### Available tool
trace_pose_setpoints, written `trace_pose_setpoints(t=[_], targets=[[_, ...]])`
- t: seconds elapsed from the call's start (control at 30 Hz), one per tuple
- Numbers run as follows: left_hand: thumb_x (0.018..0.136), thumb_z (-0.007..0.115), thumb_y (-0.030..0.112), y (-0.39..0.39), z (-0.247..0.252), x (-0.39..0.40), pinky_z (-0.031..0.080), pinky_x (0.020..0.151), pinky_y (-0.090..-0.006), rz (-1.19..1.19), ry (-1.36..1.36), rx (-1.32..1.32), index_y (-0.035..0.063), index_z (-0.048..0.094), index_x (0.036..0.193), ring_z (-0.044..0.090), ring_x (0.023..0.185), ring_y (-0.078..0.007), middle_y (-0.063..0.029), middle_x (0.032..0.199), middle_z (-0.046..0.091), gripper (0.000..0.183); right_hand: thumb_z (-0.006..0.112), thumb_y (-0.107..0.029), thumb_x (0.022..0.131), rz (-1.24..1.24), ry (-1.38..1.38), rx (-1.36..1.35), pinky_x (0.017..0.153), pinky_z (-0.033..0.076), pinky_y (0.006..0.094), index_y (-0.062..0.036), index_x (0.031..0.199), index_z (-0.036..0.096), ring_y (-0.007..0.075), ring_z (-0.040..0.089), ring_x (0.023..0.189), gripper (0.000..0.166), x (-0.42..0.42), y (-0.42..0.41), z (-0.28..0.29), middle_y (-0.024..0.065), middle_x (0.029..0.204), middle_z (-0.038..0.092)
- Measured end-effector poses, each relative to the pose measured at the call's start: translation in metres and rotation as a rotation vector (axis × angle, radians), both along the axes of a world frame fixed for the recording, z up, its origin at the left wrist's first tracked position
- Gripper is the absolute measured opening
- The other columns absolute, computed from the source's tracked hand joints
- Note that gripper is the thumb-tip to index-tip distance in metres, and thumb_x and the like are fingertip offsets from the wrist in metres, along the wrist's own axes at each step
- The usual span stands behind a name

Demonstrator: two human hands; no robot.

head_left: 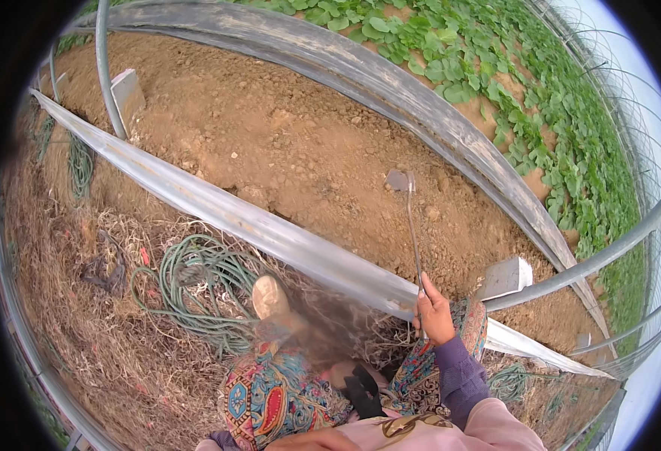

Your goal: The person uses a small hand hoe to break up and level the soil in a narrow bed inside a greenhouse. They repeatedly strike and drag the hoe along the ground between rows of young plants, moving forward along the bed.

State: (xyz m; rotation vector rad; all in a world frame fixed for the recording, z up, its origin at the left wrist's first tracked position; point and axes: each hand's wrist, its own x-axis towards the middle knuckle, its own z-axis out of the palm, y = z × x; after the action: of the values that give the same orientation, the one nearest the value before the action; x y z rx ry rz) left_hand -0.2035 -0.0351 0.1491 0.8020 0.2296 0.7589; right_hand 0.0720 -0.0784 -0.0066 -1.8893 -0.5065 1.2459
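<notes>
My right hand (435, 315) grips the handle of a long, thin metal hoe (414, 237). The hoe's flat blade (399, 180) rests on bare brown soil (285, 141) beyond a long strip of whitish plastic film (240, 225). At the bottom edge lies my left hand (313, 441) against the pink top, partly cut off by the frame; whether it holds anything is not visible. Below me show patterned trousers (291, 394) and one shoe (269, 296).
Coiled green rope (195, 282) lies on dry straw by the shoe. Metal hoop pipes (607, 262) rise beside concrete blocks (502, 279). Grey plastic sheeting (364, 67) borders the soil, with leafy green plants (477, 56) beyond.
</notes>
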Motion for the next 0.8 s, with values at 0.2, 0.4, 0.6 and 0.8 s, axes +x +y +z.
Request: trace_pose_setpoints(t=[0.2,0.4,0.6,0.8], targets=[[0.078,0.05,0.012,-0.001,0.002,0.001,0.042,0.064,-0.031,-0.022,0.03,0.006,-0.0054,0.054,0.089,0.053,0.071,-0.0234,-0.0202,0.084,0.053,0.021,0.039,-0.013,0.087,-0.068,-0.056,0.053,0.033,0.033,0.0225,-0.0122,0.128,0.03,0.0069,0.038,0.039,0.042,0.024,0.039,-0.015,-0.0015,0.054,0.039],[0.078,0.049,0.01,0.0,0.0,0.0,0.043,0.063,-0.0321,0.004,0.007,0.002,-0.0054,0.054,0.088,0.053,0.071,-0.0247,-0.02,0.082,0.053,0.019,0.04,-0.012,0.087,-0.107,-0.04,0.104,0.034,0.034,0.0233,-0.0124,0.128,0.031,0.0069,0.038,0.039,0.042,0.034,0.074,-0.02,-0.0016,0.054,0.04],[0.079,0.049,0.009,0.003,0.002,-0.001,0.044,0.062,-0.0328,-0.008,0.016,0.013,-0.006,0.054,0.086,0.054,0.07,-0.0254,-0.0196,0.081,0.054,0.018,0.041,-0.012,0.087,-0.123,0.058,0.076,0.035,0.035,0.0229,-0.013,0.128,0.032,0.0082,0.04,0.04,0.042,0.047,0.087,-0.006,-0.0017,0.058,0.042],[0.079,0.049,0.009,0.005,0.003,0.004,0.044,0.062,-0.0326,-0.023,0.026,0.033,-0.0066,0.054,0.087,0.054,0.07,-0.0255,-0.0196,0.08,0.054,0.018,0.043,-0.021,0.086,-0.036,0.121,0.079,0.031,0.036,0.0217,-0.0184,0.129,0.028,0.0087,0.041,0.04,0.046,0.068,0.107,-0.034,0.0013,0.059,0.044]])
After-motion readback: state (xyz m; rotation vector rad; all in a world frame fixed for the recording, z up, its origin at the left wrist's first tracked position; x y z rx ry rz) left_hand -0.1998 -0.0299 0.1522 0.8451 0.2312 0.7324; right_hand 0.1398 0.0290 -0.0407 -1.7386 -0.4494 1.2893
